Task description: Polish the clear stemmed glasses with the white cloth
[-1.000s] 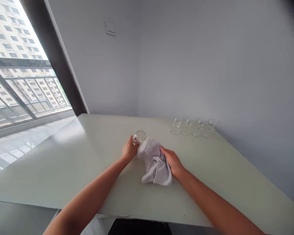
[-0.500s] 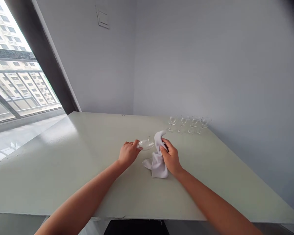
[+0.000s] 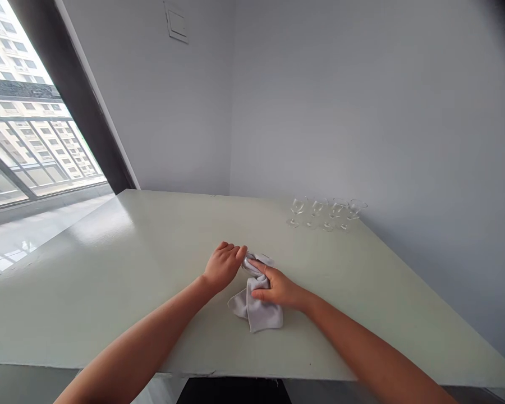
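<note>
Near the middle of the table, my left hand (image 3: pixel 226 266) is closed round the stem end of a clear glass (image 3: pixel 248 264) that lies tilted, its bowl toward the right. My right hand (image 3: pixel 278 287) holds a white cloth (image 3: pixel 265 314), with its fingers pushing part of it into or against the glass bowl. The rest of the cloth hangs below onto the table. My fingers and the cloth hide much of the glass.
Several stemmed glasses (image 3: pixel 317 209) stand upright in a group at the back right of the pale table (image 3: pixel 151 292), near the grey wall. A window is at the far left. The table's front edge runs below my forearms.
My right hand has moved left and slightly down with the cloth, which now meets the glass. The glass in my left hand has shifted slightly down and is more covered.
</note>
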Available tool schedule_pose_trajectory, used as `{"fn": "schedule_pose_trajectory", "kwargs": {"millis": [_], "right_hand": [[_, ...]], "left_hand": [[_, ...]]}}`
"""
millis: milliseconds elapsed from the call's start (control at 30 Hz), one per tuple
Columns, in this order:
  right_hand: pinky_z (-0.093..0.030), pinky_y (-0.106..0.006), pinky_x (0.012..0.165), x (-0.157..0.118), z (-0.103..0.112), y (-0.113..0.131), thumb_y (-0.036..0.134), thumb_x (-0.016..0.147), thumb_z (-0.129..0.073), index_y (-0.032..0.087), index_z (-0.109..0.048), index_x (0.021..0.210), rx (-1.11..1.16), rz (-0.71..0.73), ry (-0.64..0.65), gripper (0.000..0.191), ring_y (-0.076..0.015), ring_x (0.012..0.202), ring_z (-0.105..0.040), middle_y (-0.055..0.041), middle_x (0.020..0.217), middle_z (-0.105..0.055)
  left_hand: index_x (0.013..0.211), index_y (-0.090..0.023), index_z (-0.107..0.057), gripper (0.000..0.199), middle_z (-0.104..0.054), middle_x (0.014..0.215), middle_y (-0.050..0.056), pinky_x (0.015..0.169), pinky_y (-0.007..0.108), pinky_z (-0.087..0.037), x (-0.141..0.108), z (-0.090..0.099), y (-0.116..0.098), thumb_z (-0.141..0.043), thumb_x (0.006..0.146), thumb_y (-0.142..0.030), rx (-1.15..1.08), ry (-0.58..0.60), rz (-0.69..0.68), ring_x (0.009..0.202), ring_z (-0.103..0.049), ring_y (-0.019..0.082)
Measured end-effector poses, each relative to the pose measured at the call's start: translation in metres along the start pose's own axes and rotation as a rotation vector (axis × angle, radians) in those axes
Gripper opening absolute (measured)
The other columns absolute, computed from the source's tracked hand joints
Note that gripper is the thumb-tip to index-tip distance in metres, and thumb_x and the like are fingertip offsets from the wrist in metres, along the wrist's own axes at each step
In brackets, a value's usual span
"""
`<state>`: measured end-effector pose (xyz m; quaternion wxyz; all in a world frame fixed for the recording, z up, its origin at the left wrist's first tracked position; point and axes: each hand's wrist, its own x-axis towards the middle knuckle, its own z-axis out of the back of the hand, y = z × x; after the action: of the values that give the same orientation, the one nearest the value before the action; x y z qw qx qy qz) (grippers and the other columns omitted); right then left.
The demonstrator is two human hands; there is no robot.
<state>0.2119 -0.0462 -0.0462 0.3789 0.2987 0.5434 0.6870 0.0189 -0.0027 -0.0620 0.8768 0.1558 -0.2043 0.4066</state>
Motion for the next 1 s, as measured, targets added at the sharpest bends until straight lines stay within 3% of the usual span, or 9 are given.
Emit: {"fn": "schedule_pose_trajectory", "kwargs": {"millis": [167, 300, 433, 500, 633, 700, 767, 900, 1000], "right_hand": [[-0.041, -0.035, 0.087, 0.012, -0.004, -0.017, 0.031, 0.069, -0.066, 0.024, -0.064, 0.103, 0.020, 0.047, -0.200, 0.035, -0.0195, 0.093, -0.057, -0.0032, 0.100, -0.063], [-0.044, -0.025, 0.061, 0.015, 0.010, -0.016, 0.031, 0.066, -0.069, 0.021, -0.063, 0.099, 0.371, -0.071, -0.195, 0.035, -0.0113, 0.063, -0.055, 0.0009, 0.073, -0.060], [-0.044, -0.026, 0.068, 0.009, 0.022, -0.003, 0.028, 0.066, -0.069, 0.022, -0.064, 0.099, 0.221, 0.006, -0.106, 0.034, -0.0138, 0.075, -0.056, -0.0003, 0.083, -0.062], [-0.043, -0.029, 0.078, 0.004, 0.025, 0.004, 0.026, 0.070, -0.064, 0.024, -0.065, 0.101, 0.010, 0.092, -0.018, 0.031, -0.0170, 0.090, -0.056, -0.0012, 0.094, -0.063], [-0.040, -0.031, 0.086, -0.003, 0.025, 0.010, 0.019, 0.077, -0.053, 0.026, -0.064, 0.106, -0.239, 0.197, 0.191, 0.032, -0.0173, 0.098, -0.054, -0.0017, 0.105, -0.063], [-0.039, -0.031, 0.088, -0.002, 0.024, 0.007, 0.017, 0.076, -0.053, 0.026, -0.064, 0.106, -0.207, 0.189, 0.185, 0.033, -0.0170, 0.100, -0.054, -0.0023, 0.106, -0.062], [-0.039, -0.031, 0.086, 0.001, 0.023, 0.002, 0.019, 0.072, -0.059, 0.024, -0.066, 0.101, -0.088, 0.126, 0.095, 0.030, -0.0169, 0.097, -0.054, -0.0031, 0.102, -0.062], [-0.042, -0.026, 0.069, 0.012, 0.021, -0.005, 0.023, 0.060, -0.073, 0.020, -0.066, 0.085, 0.382, -0.049, -0.165, 0.025, -0.0113, 0.071, -0.055, 0.0002, 0.080, -0.060], [-0.040, -0.023, 0.059, 0.016, 0.017, -0.007, 0.025, 0.056, -0.077, 0.018, -0.062, 0.082, 0.649, -0.120, -0.185, 0.030, -0.0084, 0.059, -0.050, 0.0031, 0.068, -0.053]], "left_hand": [[0.087, -0.018, -0.051, 0.017, -0.056, 0.065, 0.001, 0.067, 0.031, -0.032, 0.004, 0.007, -0.005, -0.046, 0.075, -0.007, 0.017, -0.013, 0.026, 0.065, -0.052, 0.015], [0.102, -0.021, -0.052, 0.021, -0.059, 0.072, 0.002, 0.078, 0.034, -0.032, 0.006, 0.018, 0.001, -0.044, 0.083, -0.016, 0.052, -0.139, -0.058, 0.072, -0.053, 0.015], [0.099, -0.022, -0.057, 0.022, -0.057, 0.064, 0.000, 0.067, 0.028, -0.034, 0.007, 0.025, 0.010, -0.046, 0.085, -0.035, -0.163, -0.039, -0.046, 0.062, -0.051, 0.013], [0.098, -0.023, -0.059, 0.029, -0.057, 0.063, -0.001, 0.063, 0.026, -0.035, 0.007, 0.028, 0.014, -0.050, 0.081, -0.044, -0.418, 0.120, 0.072, 0.059, -0.050, 0.011], [0.088, -0.020, -0.063, 0.036, -0.055, 0.059, -0.002, 0.051, 0.022, -0.036, 0.009, 0.038, 0.025, -0.052, 0.075, -0.052, -0.965, 0.708, 0.154, 0.054, -0.048, 0.009], [0.082, -0.018, -0.064, 0.037, -0.057, 0.061, -0.001, 0.052, 0.022, -0.039, 0.010, 0.040, 0.027, -0.049, 0.076, -0.052, -1.030, 0.807, 0.141, 0.056, -0.050, 0.011], [0.085, -0.019, -0.065, 0.035, -0.062, 0.071, 0.002, 0.060, 0.026, -0.042, 0.011, 0.041, 0.024, -0.047, 0.079, -0.049, -0.900, 0.621, 0.144, 0.066, -0.055, 0.014], [0.107, -0.023, -0.058, 0.027, -0.065, 0.092, 0.006, 0.088, 0.041, -0.034, 0.011, 0.038, 0.012, -0.049, 0.082, -0.030, -0.345, 0.022, -0.020, 0.093, -0.054, 0.021], [0.107, -0.022, -0.057, 0.026, -0.066, 0.081, 0.005, 0.089, 0.041, -0.032, 0.009, 0.034, 0.011, -0.049, 0.083, -0.021, -0.130, -0.137, -0.165, 0.086, -0.054, 0.019]]}}
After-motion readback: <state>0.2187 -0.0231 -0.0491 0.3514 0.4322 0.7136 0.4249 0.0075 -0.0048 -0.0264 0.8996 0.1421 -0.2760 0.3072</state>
